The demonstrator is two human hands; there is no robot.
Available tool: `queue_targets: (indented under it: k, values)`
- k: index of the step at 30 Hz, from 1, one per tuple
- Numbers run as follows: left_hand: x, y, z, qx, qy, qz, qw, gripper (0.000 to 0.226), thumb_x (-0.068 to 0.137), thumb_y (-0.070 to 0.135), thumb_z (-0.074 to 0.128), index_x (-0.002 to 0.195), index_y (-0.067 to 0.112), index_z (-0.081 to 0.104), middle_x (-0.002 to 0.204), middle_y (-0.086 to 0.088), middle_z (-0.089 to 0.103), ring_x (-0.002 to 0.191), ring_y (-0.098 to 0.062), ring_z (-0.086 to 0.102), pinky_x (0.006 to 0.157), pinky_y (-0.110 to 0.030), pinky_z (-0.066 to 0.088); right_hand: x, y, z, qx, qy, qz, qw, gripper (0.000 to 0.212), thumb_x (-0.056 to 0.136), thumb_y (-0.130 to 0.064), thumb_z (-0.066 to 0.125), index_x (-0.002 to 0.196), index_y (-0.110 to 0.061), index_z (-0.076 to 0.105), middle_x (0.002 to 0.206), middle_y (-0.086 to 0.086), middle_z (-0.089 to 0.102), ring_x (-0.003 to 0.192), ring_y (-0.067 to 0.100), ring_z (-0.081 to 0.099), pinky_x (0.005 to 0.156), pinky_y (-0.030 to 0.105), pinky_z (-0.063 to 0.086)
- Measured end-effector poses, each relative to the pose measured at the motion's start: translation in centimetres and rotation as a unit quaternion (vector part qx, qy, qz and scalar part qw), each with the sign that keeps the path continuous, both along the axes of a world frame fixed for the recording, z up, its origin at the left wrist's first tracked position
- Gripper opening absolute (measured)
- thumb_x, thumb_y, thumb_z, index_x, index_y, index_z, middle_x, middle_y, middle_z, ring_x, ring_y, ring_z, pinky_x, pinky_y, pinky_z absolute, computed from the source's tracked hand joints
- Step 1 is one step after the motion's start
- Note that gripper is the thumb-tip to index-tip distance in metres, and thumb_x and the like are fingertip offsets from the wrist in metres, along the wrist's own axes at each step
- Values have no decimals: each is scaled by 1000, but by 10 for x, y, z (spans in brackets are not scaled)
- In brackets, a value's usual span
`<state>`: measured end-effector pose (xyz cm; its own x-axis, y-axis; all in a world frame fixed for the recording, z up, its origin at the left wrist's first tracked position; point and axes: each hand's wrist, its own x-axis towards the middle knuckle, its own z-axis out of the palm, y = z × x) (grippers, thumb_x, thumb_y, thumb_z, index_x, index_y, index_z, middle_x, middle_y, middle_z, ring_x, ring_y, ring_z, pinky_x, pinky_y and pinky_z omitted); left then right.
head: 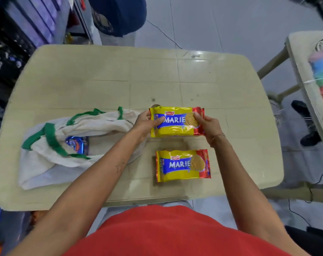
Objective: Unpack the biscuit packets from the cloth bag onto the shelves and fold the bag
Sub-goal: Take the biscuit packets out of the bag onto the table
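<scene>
**Marie packets on the beige table**

Marie packet (182, 165) lies flat near the table's (83, 85) near edge, right of centre, label up. Just beyond it, a second packet (177, 122) is grasped at both ends: the left hand (147, 123) pinches its left end, thumb on top, and the right hand (206, 126) clasps its right end. To the left, the cloth bag (64, 137) lies slumped, white with green trim, its mouth open toward the near side with a blue packet (76, 145) showing inside. The tabletop is glossy, scuffed and scored into squares. Past the far edge is grey tiled floor (230, 24); dark shelves (18, 34) stand far left, a second beige table (304, 58) at right.
</scene>
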<state>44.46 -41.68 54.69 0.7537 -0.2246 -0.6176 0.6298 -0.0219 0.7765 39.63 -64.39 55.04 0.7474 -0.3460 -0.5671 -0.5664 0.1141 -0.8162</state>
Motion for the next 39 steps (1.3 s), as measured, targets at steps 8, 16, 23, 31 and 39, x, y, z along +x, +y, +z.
queue_targets:
  k: [8,16,23,31,39]
  values:
    - [-4,-29,-31,68,27,27,997,61,75,16,79,128,6,50,127,-15,60,108,-27,63,89,-46,55,-1,-27,-36,-27,33,33,999,24,82,-27,71,92,-5,70,82,6,69,69,15,67,66,29,57]
    - [-21,-27,-31,212,-26,-3,977,75,76,36,76,137,8,40,134,-9,54,115,-23,58,96,-40,50,-1,-21,-45,-200,47,91,974,60,83,-55,60,122,-10,57,121,15,59,113,31,56,97,50,48]
    - [-36,47,18,364,-227,70,901,14,90,26,61,88,13,63,89,-8,64,66,-11,58,63,-25,47,12,72,17,-343,-188,155,907,36,99,-23,35,103,-7,67,104,14,64,101,27,55,83,27,33]
    - [-95,173,8,605,-236,-198,734,30,99,28,40,96,6,61,100,-17,64,93,-35,60,80,-44,44,-1,253,15,-252,-107,588,762,31,97,-19,43,72,-8,56,83,21,65,72,25,52,63,29,32]
    - [-126,228,15,639,-180,-140,734,23,93,24,50,106,8,61,97,-13,70,86,-33,67,65,-35,49,16,321,1,-348,-153,537,753,44,87,0,42,130,0,49,137,21,49,129,34,44,112,37,30]
